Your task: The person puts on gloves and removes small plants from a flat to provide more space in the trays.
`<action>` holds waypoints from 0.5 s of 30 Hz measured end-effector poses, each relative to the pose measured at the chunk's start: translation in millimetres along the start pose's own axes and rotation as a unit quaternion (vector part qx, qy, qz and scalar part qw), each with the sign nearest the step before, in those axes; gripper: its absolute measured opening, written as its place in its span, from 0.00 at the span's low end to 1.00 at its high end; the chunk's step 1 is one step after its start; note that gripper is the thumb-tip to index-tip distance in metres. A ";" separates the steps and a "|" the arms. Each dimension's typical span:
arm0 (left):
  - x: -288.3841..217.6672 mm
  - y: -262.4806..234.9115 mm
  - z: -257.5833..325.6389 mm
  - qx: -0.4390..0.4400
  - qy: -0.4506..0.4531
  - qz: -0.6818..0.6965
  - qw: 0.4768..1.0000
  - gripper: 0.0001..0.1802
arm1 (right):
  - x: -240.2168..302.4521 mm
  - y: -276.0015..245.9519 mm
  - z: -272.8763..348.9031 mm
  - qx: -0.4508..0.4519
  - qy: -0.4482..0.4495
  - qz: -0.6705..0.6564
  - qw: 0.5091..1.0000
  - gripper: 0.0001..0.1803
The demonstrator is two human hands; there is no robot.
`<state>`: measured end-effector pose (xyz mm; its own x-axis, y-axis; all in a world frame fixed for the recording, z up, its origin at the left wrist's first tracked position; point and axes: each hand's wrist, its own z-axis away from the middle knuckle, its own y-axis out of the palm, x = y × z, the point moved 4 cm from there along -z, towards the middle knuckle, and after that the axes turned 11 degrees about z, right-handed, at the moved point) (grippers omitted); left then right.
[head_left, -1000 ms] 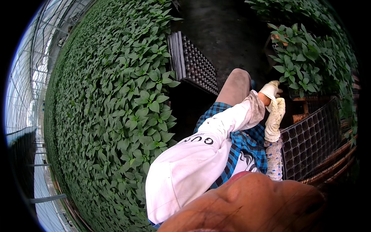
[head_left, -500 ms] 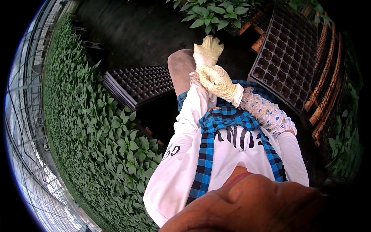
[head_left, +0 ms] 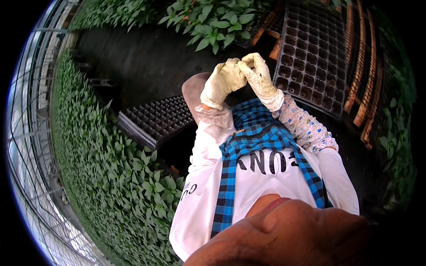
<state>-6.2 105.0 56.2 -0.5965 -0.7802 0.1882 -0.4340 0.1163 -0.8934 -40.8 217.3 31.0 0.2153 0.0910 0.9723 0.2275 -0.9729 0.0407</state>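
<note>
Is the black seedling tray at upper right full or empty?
Empty, as far as visible: the black seedling tray shows dark cells with no leaves, unlike the green plants beside it.

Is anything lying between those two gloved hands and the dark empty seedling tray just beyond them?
Nothing visible does. The left hand and right hand are pressed together above the person's knee, and the empty seedling tray sits just beyond the right hand, with only open space between.
</note>
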 end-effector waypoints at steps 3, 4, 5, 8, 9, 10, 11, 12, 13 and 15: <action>-14.5 -17.1 -8.0 0.011 0.060 0.099 0.993 0.05 | 10.9 -14.8 -16.2 -0.052 -0.155 0.258 0.952 0.24; -15.2 -15.7 -14.3 0.000 0.050 0.198 0.979 0.04 | 13.4 -15.8 -17.7 0.027 -0.021 0.157 0.987 0.24; -17.7 -9.2 -14.5 0.001 0.028 0.229 0.973 0.04 | 14.6 -13.8 -14.7 0.102 0.111 0.043 0.988 0.23; -23.0 -28.7 -25.4 0.012 -0.018 0.199 0.980 0.05 | -2.4 -17.5 -13.7 0.160 0.124 -0.023 0.979 0.19; -26.8 -39.2 -32.1 -0.002 -0.001 0.151 0.989 0.05 | 8.8 -21.0 -11.3 0.178 0.131 -0.045 0.974 0.15; -34.4 -56.0 -40.7 -0.017 0.047 0.123 0.991 0.06 | 12.9 -26.3 -13.2 0.150 0.110 -0.039 0.982 0.16; -42.4 -64.5 -44.0 0.015 0.066 0.106 0.992 0.08 | 16.9 -32.8 -15.6 0.120 0.090 -0.032 0.988 0.17; -52.3 -68.3 -50.3 0.044 0.094 0.096 0.990 0.12 | 21.3 -45.4 -17.8 0.080 0.090 -0.009 0.993 0.18; -58.2 -69.8 -50.6 0.057 0.094 0.100 0.989 0.14 | 21.9 -50.1 -23.6 0.069 0.088 0.052 0.992 0.18; -68.1 -69.4 -46.8 0.069 0.098 0.118 0.986 0.16 | 23.7 -45.2 -26.2 0.060 0.083 0.004 0.995 0.17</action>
<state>32.9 178.8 124.4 -0.7952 -0.6055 0.0318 -0.1793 0.1847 -0.9663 -70.9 257.8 58.2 0.0597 0.0367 0.9975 0.3407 -0.9400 0.0142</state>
